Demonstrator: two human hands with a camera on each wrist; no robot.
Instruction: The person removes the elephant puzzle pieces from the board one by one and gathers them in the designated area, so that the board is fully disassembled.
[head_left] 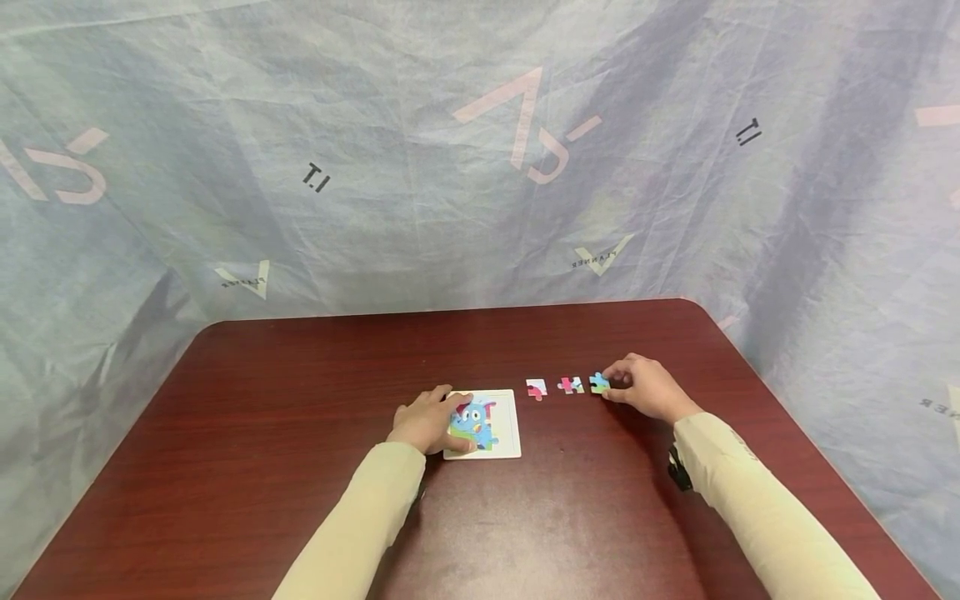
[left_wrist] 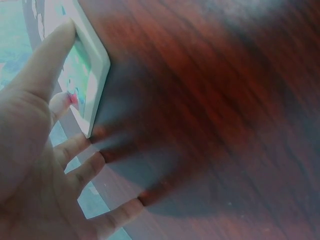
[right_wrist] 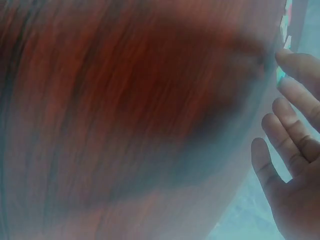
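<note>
A white-framed puzzle board with a blue cartoon character lies on the table, its right part bare. My left hand rests on its left side, thumb and index finger spread over the picture. In the left wrist view, the other fingers of this hand reach down to the tabletop beside the frame. My right hand pinches a blue-green puzzle piece by its edges between thumb and index finger, low at the table. The right wrist view shows the remaining fingers loosely extended.
Left of the pinched piece lie a pink-and-white puzzle piece and another pink-and-white corner piece, in a row. The dark red wooden table has rounded far corners. A grey printed cloth hangs behind it and at both sides.
</note>
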